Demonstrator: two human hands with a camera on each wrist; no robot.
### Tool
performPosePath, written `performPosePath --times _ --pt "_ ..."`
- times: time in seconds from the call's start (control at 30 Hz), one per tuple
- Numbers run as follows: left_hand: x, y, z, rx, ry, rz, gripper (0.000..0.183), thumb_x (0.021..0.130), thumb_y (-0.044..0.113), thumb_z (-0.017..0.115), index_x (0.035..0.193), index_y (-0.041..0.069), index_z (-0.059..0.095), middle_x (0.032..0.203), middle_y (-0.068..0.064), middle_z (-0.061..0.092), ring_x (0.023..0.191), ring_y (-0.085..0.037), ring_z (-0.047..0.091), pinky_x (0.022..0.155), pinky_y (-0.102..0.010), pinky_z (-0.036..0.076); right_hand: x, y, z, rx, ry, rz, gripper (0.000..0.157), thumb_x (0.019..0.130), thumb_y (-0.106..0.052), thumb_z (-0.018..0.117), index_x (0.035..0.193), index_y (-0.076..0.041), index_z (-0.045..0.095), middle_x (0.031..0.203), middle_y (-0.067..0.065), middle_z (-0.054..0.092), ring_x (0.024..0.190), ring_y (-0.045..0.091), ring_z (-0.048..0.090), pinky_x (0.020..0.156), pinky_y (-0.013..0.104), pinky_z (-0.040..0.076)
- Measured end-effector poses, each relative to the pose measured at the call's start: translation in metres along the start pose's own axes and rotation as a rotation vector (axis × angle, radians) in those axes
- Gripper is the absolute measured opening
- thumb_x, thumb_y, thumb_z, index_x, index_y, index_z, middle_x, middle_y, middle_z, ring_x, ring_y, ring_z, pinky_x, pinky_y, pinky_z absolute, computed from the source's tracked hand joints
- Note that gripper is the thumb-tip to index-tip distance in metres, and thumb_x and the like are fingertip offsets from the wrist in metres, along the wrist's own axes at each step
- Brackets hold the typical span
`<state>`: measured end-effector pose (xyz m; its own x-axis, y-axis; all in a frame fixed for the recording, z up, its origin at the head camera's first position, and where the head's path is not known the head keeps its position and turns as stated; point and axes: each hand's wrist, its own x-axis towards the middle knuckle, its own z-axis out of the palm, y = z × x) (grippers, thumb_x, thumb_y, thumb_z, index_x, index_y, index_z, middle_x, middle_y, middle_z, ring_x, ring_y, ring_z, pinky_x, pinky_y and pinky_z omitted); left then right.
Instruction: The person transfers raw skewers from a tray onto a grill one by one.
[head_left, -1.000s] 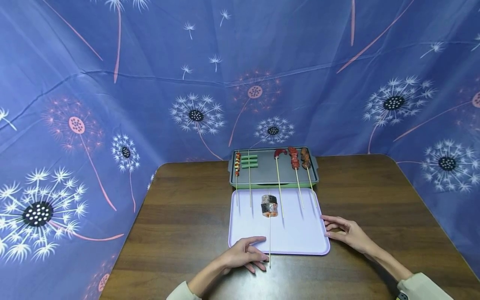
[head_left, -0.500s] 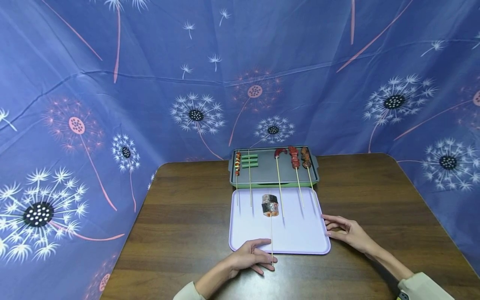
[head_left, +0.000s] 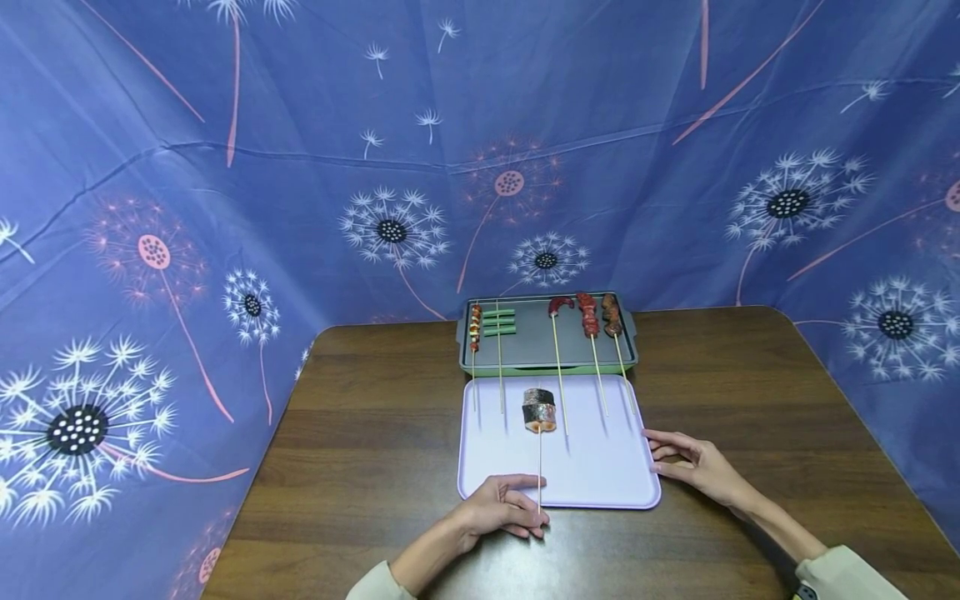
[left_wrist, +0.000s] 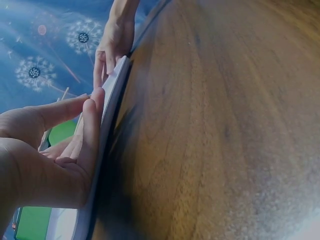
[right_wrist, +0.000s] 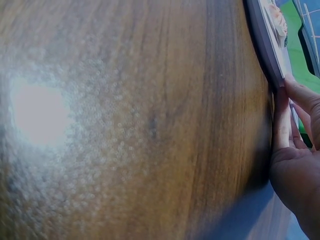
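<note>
A skewer of fish chunks with dark silvery skin [head_left: 539, 410] lies over the lilac tray [head_left: 600, 471], its stick pointing toward the near edge. My left hand [head_left: 497, 507] pinches the lower end of that stick between thumb and finger. In the left wrist view the tips of my left hand [left_wrist: 55, 145] meet, and the stick there is hard to make out. Beside the tray's right rim, my right hand [head_left: 697, 469] touches the edge with extended fingers and thumb. The right wrist view shows my right hand [right_wrist: 295, 145] against a tray corner.
Behind the tray stands a grey-topped green grill pan [head_left: 532, 350]. On it lie a small mixed skewer [head_left: 475, 327], a green-stick skewer [head_left: 499, 323], a dark red curved piece [head_left: 559, 306], a red meat skewer [head_left: 588, 315] and a brown one [head_left: 612, 315]. Their sticks overhang the tray.
My left hand has moved slightly right and its fingers have closed on the fish skewer's stick. The skewer swung slightly right, then back. My right hand has stayed at the tray's edge.
</note>
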<state>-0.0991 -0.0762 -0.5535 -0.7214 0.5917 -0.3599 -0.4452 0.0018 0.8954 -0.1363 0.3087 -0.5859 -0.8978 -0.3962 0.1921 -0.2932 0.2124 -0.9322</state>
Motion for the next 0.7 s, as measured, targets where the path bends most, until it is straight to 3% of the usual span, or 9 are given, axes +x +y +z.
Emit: performPosePath --times 0.2,0.43,0.7 --pt "0.0004 0.0031 0.0008 0.017 0.033 0.010 0.053 0.086 -0.006 0.072 0.138 -0.001 0.059 0.102 -0.022 0.077 0.076 -0.013 0.075 0.066 -0.021 0.061 0.0010 -0.0010 0.0010 0.012 0.002 -0.007 0.048 0.091 0.008 0.069 0.133 0.021 0.052 0.113 0.007 0.073 0.099 0.001 0.069 0.081 0.011 0.054" --pt "-0.0013 0.0046 0.0002 0.015 0.048 0.009 0.054 0.085 -0.007 0.073 0.137 0.000 0.060 0.102 -0.017 0.078 0.077 -0.012 0.075 0.066 -0.020 0.060 0.0024 0.0014 0.0020 0.028 -0.010 -0.016 0.048 0.091 0.009 0.068 0.133 0.022 0.051 0.111 0.012 0.073 0.098 0.002 0.070 0.081 0.012 0.055" --pt "-0.0047 0.0054 -0.0023 0.011 0.024 0.014 0.056 0.086 -0.005 0.073 0.140 0.000 0.058 0.102 -0.014 0.079 0.076 -0.009 0.075 0.063 -0.016 0.057 0.0017 0.0013 -0.0005 0.015 -0.010 -0.014 0.047 0.091 0.009 0.068 0.133 0.021 0.051 0.112 0.009 0.073 0.098 0.002 0.069 0.081 0.012 0.055"
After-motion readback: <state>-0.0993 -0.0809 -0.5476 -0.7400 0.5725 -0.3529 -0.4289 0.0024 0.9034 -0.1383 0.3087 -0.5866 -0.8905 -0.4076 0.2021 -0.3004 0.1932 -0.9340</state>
